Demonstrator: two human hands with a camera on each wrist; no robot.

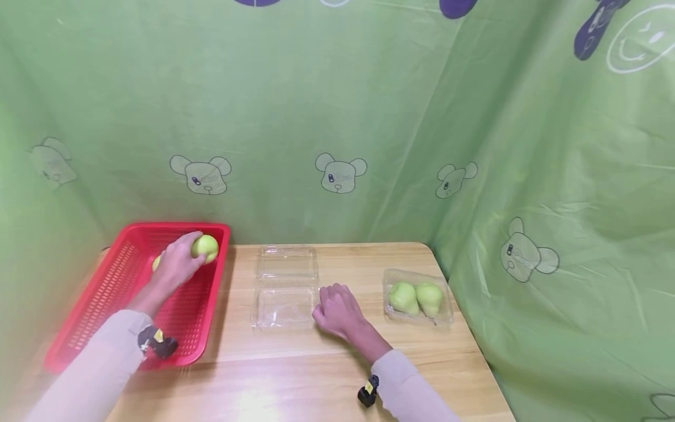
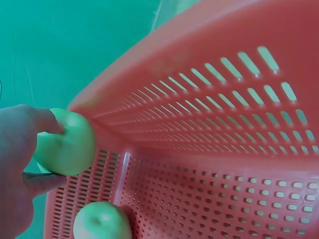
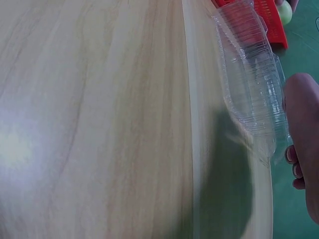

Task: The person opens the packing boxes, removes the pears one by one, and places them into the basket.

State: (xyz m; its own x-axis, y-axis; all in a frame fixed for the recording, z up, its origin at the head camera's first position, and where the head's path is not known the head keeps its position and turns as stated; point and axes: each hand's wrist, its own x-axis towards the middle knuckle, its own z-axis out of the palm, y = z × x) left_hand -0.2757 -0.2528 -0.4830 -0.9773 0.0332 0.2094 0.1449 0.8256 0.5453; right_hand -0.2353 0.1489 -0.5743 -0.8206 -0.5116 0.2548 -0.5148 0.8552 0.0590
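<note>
In the head view, my left hand (image 1: pixel 181 258) grips a round green fruit (image 1: pixel 205 248) over the far right part of a red basket (image 1: pixel 224 275). Its thumb and fingers clasp the sides of that fruit in the left wrist view. Another green fruit (image 2: pixel 102 221) lies lower in the basket. My right hand (image 1: pixel 340 312) has its fingers curled beside the right edge of an opened clear plastic clamshell box (image 1: pixel 285 308). The right wrist view has its curled fingertips (image 3: pixel 294 169) close to the box; whether they touch it I cannot tell.
A second clear box (image 1: pixel 445 308) holding two green pears (image 1: pixel 429 298) sits at the right of the wooden table (image 1: pixel 295 375). A green curtain (image 1: pixel 274 117) with bear prints hangs behind the table and at both sides.
</note>
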